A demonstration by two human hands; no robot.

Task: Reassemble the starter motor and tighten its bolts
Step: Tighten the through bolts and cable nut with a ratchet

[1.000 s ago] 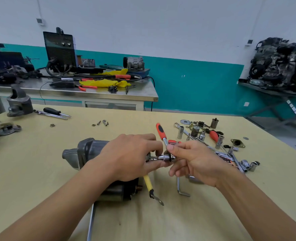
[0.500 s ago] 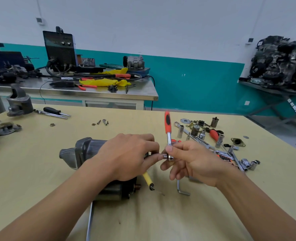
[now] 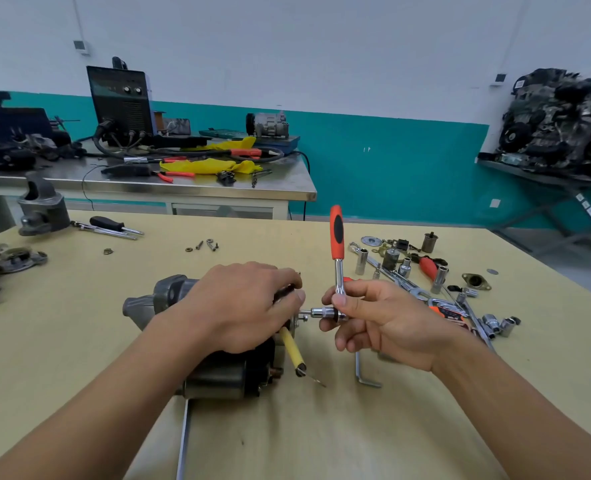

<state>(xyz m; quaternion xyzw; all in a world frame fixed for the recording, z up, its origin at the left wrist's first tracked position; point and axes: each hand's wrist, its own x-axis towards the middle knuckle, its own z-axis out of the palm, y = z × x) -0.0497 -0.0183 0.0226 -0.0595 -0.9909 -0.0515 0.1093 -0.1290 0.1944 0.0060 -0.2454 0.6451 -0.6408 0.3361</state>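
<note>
Toward the worktop's [image 3: 79,358] near edge the starter motor [image 3: 169,299] lies with its long axis left to right. The left hand [image 3: 242,306] grips it, fingers curled over. The right hand [image 3: 384,320] pinches the ratchet [image 3: 337,237] head, handle upright, with its socket [image 3: 319,312] pointing level into the motor's right end.

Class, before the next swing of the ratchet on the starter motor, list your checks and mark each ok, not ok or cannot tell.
1. Motor held: left hand grips the starter motor on the table: ok.
2. Tool grip: right hand pinches the ratchet near its head: ok.
3. The socket lines up with the bolt: ok; fully seated: cannot tell.
4. Handle upright, space around it free: ok.
5. The yellow-sleeved lead hangs below the socket, apart: ok.
6. Bolt tightness: cannot tell.
</note>
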